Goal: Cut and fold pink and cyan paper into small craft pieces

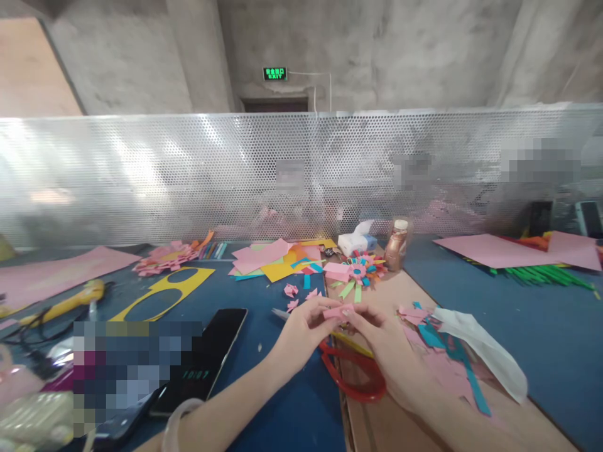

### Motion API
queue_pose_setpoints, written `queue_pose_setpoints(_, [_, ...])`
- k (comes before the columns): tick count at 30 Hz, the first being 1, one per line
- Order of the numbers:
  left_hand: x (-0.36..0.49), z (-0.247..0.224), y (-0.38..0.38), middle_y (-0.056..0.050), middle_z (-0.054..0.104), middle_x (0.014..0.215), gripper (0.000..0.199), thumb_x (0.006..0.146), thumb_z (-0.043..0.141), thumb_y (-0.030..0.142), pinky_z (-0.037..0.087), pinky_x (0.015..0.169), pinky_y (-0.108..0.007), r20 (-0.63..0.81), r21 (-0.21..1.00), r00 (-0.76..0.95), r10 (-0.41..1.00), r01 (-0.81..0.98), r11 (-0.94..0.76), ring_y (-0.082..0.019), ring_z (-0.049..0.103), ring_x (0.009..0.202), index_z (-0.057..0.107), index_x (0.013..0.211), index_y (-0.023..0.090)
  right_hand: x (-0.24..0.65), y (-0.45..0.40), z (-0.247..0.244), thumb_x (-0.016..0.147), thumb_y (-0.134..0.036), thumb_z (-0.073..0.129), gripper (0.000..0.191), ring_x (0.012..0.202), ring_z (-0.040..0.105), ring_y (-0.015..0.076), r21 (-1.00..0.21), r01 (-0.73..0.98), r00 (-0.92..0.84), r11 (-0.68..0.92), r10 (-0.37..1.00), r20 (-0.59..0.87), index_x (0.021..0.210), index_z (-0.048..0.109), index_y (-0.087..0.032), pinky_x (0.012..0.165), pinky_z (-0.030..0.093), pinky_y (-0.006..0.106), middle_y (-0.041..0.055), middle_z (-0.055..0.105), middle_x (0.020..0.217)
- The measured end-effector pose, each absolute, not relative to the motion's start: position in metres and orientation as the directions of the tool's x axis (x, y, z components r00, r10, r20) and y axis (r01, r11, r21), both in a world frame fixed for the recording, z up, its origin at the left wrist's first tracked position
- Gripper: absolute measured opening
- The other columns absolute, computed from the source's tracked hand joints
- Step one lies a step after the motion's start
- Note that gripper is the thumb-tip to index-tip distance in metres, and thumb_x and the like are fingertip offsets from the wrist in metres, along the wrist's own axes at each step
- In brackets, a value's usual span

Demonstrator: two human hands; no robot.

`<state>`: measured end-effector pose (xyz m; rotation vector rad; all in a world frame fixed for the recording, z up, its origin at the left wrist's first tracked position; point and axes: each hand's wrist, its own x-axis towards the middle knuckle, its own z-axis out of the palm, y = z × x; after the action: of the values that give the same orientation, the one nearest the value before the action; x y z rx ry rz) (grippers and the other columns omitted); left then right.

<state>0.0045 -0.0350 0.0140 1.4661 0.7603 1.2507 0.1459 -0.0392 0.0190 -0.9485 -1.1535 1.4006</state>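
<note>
The left hand (305,323) and right hand (378,328) share a pinching grip on a small pink paper piece (335,312), its long axis running crosswise between them, over a cluttered blue tabletop (287,408), with a perforated metal screen (198,169) beyond the grip.

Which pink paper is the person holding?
The small pink piece pinched between the left hand and right hand; neither holds the other pink papers.

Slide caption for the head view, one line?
Left hand and right hand hold a pink paper piece above red-handled scissors, a colorful paper flower beyond.
</note>
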Motion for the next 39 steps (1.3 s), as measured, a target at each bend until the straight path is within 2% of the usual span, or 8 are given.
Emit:
queue_pose_setpoints(4, [0.0048,0.0144,-0.0354,-0.006,0.064,0.090,0.019,0.073,0.059,0.023,0.045,0.077,-0.027,0.324,0.945,0.265,0.908,-0.132,-0.299,-0.016,0.059,0.083,0.059,0.090,0.015,0.1452,-0.0415,0.0219,0.064,-0.045,0.064,0.032,0.081,0.059,0.0215,-0.968,-0.252,-0.145,-0.020,0.989,0.017,0.074,0.057,-0.015,0.069,0.047,0.030,0.0057,0.064,0.079])
queue_pose_setpoints(11, [0.0036,0.0142,-0.0347,-0.005,0.065,0.090,0.019,0.072,0.060,0.022,0.046,0.077,-0.025,0.324,0.945,0.255,0.911,-0.124,-0.301,-0.016,0.059,0.084,0.061,0.090,0.016,0.1467,-0.0396,0.0184,0.065,-0.043,0.063,0.030,0.068,0.058,0.0173,-0.980,-0.199,-0.132,0.020,0.990,0.047,0.073,0.059,-0.015,0.065,0.047,0.028,0.0051,0.064,0.075])
queue_pose_setpoints(20, [0.0042,0.0189,-0.0369,-0.005,0.065,0.089,0.017,0.074,0.055,0.023,0.048,0.071,-0.024,0.275,0.960,0.173,0.946,0.001,-0.280,-0.017,0.060,0.085,0.063,0.088,0.017,0.1477,-0.0395,0.0163,0.066,-0.039,0.064,0.025,0.071,0.059,0.0192,-0.982,-0.189,-0.070,0.015,0.997,0.029,0.075,0.059,-0.016,0.069,0.046,0.031,0.0037,0.063,0.072])
queue_pose_setpoints(23, [0.0034,0.0188,-0.0371,-0.005,0.066,0.089,0.017,0.074,0.056,0.023,0.048,0.067,-0.024,0.261,0.965,0.166,0.951,-0.008,-0.263,-0.018,0.061,0.083,0.063,0.088,0.017,0.1469,-0.0400,0.0170,0.064,-0.041,0.064,0.026,0.070,0.058,0.0190,-0.986,-0.165,-0.051,0.025,0.998,0.034,0.073,0.059,-0.017,0.069,0.046,0.031,0.0030,0.062,0.070])
queue_pose_setpoints(31, [0.0011,0.0120,-0.0327,-0.007,0.066,0.088,0.018,0.074,0.055,0.024,0.049,0.069,-0.027,0.250,0.968,0.178,0.952,-0.012,-0.252,-0.021,0.062,0.085,0.062,0.088,0.016,0.1440,-0.0393,0.0153,0.064,-0.042,0.064,0.028,0.067,0.055,0.0156,-0.987,-0.148,-0.043,0.068,0.996,0.076,0.076,0.059,-0.018,0.066,0.045,0.028,0.0007,0.060,0.070])
queue_pose_setpoints(36, [0.0011,0.0134,-0.0329,-0.007,0.067,0.088,0.019,0.074,0.054,0.025,0.049,0.072,-0.029,0.253,0.967,0.196,0.948,-0.022,-0.253,-0.021,0.062,0.085,0.063,0.088,0.016,0.1449,-0.0387,0.0137,0.065,-0.042,0.063,0.028,0.068,0.055,0.0165,-0.990,-0.126,-0.046,0.061,0.997,0.067,0.077,0.058,-0.017,0.069,0.044,0.029,0.0010,0.058,0.068])
queue_pose_setpoints(39, [0.0009,0.0148,-0.0340,-0.006,0.067,0.088,0.019,0.074,0.055,0.024,0.049,0.072,-0.028,0.257,0.966,0.192,0.947,-0.014,-0.260,-0.021,0.062,0.084,0.064,0.089,0.016,0.1446,-0.0402,0.0165,0.066,-0.043,0.061,0.030,0.067,0.054,0.0161,-0.994,-0.088,-0.041,0.063,0.997,0.067,0.077,0.058,-0.016,0.065,0.044,0.027,0.0012,0.056,0.066])
